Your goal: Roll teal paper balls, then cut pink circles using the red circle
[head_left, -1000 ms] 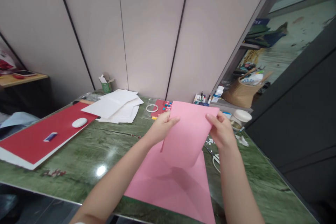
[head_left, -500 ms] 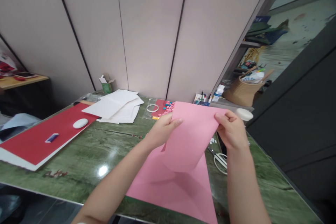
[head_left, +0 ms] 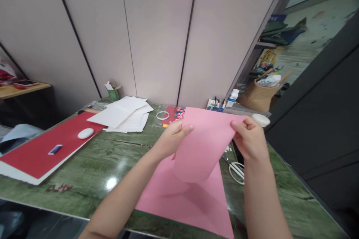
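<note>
Between my hands a sheet of pink paper (head_left: 206, 142) is raised off the table, its lower part curving down and back. My left hand (head_left: 176, 136) pinches its left edge, thumb on the near face. At the upper right corner my right hand (head_left: 249, 136) grips the sheet between thumb and fingers. Beneath it lies a flat pink area of paper (head_left: 185, 209); whether this is the same sheet or another I cannot tell. White-handled scissors (head_left: 237, 171) rest on the table beside my right forearm, partly covered by it.
On the green table (head_left: 112, 157) lie red paper (head_left: 36, 147) with a white oval object (head_left: 85, 133), and white sheets (head_left: 126, 114). Behind the pink paper are a white ring (head_left: 162, 115) and small pink and blue pieces (head_left: 180, 112). A bottle (head_left: 232, 98) and woven basket (head_left: 256, 97) stand at right.
The view has shifted very slightly. My right hand and the sheet's right corner sit a little farther right; both hands keep their hold.
</note>
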A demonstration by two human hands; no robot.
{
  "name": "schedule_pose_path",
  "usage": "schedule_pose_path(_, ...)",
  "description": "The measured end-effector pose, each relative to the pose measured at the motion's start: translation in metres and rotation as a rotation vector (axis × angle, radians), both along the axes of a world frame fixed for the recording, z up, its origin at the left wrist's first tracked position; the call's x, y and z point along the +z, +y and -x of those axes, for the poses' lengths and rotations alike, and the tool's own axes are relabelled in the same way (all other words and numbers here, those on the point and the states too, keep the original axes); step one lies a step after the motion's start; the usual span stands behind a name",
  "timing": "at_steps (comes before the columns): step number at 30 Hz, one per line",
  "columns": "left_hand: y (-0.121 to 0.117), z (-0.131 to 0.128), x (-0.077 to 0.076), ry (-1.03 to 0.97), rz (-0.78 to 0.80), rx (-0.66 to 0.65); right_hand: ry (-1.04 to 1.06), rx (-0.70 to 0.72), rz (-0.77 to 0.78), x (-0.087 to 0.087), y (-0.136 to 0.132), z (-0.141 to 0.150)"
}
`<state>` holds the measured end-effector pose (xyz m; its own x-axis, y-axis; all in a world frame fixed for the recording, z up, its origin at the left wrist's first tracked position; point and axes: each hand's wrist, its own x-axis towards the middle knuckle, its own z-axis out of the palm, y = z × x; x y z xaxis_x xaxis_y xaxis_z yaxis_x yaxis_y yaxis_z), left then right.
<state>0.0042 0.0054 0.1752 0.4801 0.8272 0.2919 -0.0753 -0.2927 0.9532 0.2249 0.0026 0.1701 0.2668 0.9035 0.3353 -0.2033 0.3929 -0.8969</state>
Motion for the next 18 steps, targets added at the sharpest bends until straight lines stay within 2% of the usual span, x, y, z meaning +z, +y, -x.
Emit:
schedule_pose_path(9, 0.002, 0.001, -0.002, 0.018, 0.008, 0.029, 0.002, -0.012, -0.020, 0.002, -0.002, 0.003)
schedule_pose_path(14, 0.008, 0.000, -0.007, -0.017, 0.055, 0.056, -0.022, -0.028, -0.007, 0.001, -0.001, 0.002)
schedule_pose_path(18, 0.016, 0.000, -0.013, -0.070, 0.081, 0.025, -0.044, -0.032, 0.003, 0.001, -0.001, -0.001)
